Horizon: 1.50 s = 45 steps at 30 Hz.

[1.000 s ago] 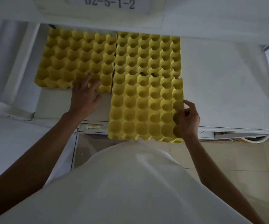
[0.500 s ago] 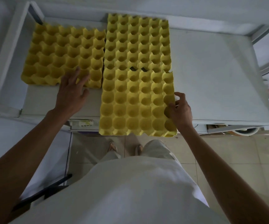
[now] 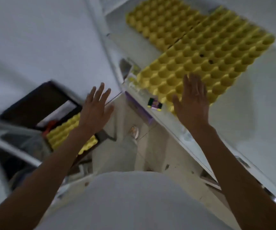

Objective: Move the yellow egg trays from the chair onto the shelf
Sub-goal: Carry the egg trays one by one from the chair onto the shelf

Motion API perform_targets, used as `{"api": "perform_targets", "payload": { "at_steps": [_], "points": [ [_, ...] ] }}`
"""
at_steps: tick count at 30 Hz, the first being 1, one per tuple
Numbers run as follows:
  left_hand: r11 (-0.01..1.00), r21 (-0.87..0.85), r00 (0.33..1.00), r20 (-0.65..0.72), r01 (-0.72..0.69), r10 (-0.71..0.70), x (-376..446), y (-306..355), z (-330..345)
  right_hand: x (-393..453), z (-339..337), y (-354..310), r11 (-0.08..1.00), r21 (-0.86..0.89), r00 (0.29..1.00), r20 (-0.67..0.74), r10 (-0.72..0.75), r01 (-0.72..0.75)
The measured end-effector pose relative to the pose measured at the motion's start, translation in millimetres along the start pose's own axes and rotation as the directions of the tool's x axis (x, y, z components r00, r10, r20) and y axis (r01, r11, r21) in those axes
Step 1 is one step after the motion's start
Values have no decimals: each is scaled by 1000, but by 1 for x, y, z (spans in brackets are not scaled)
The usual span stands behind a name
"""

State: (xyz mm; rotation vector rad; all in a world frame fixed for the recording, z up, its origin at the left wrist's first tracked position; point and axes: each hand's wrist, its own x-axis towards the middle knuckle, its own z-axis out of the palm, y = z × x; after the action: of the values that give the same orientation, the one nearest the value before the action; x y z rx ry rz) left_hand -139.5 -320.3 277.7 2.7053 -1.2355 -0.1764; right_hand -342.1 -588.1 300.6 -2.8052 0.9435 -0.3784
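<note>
Progress, judged from the layout: trays on the shelf [image 3: 258,100] fill a yellow block at about 1 o'clock in the head view; the near tray [image 3: 192,70] lies cups up, its front edge overhanging the shelf lip slightly; a further tray [image 3: 160,20] sits beside it at 12 o'clock; how many are stacked, cannot tell. Remaining: a stack of trays on the chair [image 3: 62,133] at 9 o'clock, partly hidden by the forearm. The near tray's long axis runs from 7 toward 1 o'clock, into the shelf. Left hand [image 3: 95,108] open, fingers spread, holding nothing, above the chair side; right hand [image 3: 192,103] open, flat, over the near tray's front corner; contact uncertain.
</note>
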Motion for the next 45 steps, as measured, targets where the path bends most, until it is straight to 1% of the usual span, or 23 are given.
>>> {"api": "perform_targets", "payload": {
  "at_steps": [2, 3, 5, 8, 11, 14, 18, 23, 24, 26, 29, 31, 34, 37, 39, 40, 42, 43, 44, 45],
  "points": [
    [988, 16, 986, 57, 153, -154, -70, -12, 0, -19, 1, -44, 989, 56, 988, 67, -138, 135],
    [975, 16, 972, 71, 221, -222, -102, -16, 1, -31, 3, -66, 974, 80, 971, 97, -219, 212],
    [947, 5, 943, 86, 322, -322, -155, -20, 4, -58, 9, -107, 936, 95, 924, 155, -350, 338],
    [897, -8, 889, 139, 442, -436, -215, -25, 16, -102, 31, -146, 875, 115, 827, 288, -483, 471],
    [831, -54, 828, 141, 553, -542, -267, -26, 30, -137, 56, -168, 846, 148, 756, 389, -526, 512],
    [786, -65, 786, 143, 614, -602, -309, -32, 40, -164, 76, -184, 826, 160, 693, 473, -545, 541],
    [698, -116, 706, 173, 707, -687, -361, -42, 47, -191, 92, -210, 785, 163, 604, 552, -575, 598],
    [650, -155, 668, 181, 744, -722, -405, -65, 52, -219, 98, -250, 772, 160, 543, 623, -563, 615],
    [647, -159, 667, 189, 745, -721, -410, -70, 53, -222, 99, -257, 768, 163, 536, 628, -565, 619],
    [669, -155, 685, 220, 727, -694, -413, -82, 59, -227, 105, -270, 757, 150, 527, 633, -567, 636],
    [721, -130, 724, 265, 681, -636, -408, -99, 71, -224, 119, -284, 774, 153, 540, 634, -553, 614],
    [727, -132, 726, 299, 674, -619, -399, -112, 79, -216, 133, -290, 784, 161, 555, 623, -552, 599],
    [731, -145, 725, 351, 667, -593, -381, -131, 88, -195, 161, -300, 806, 173, 557, 642, -528, 566],
    [730, -155, 731, 334, 665, -595, -357, -161, 104, -165, 198, -312, 851, 176, 567, 676, -470, 495],
    [725, -117, 710, 358, 679, -607, -335, -186, 117, -138, 227, -321, 871, 185, 561, 700, -442, 455],
    [699, -115, 681, 384, 706, -624, -323, -197, 125, -126, 242, -325, 874, 183, 550, 714, -433, 449],
    [583, -152, 582, 445, 798, -681, -300, -213, 137, -101, 270, -330, 883, 148, 521, 759, -390, 445],
    [539, -166, 548, 465, 825, -695, -287, -219, 144, -90, 284, -330, 895, 126, 514, 781, -355, 428],
    [532, -156, 534, 480, 832, -696, -273, -226, 152, -79, 298, -330, 908, 112, 511, 796, -325, 404],
    [570, -120, 546, 498, 813, -673, -259, -234, 159, -71, 315, -330, 921, 105, 502, 812, -297, 376]
  ]
}}
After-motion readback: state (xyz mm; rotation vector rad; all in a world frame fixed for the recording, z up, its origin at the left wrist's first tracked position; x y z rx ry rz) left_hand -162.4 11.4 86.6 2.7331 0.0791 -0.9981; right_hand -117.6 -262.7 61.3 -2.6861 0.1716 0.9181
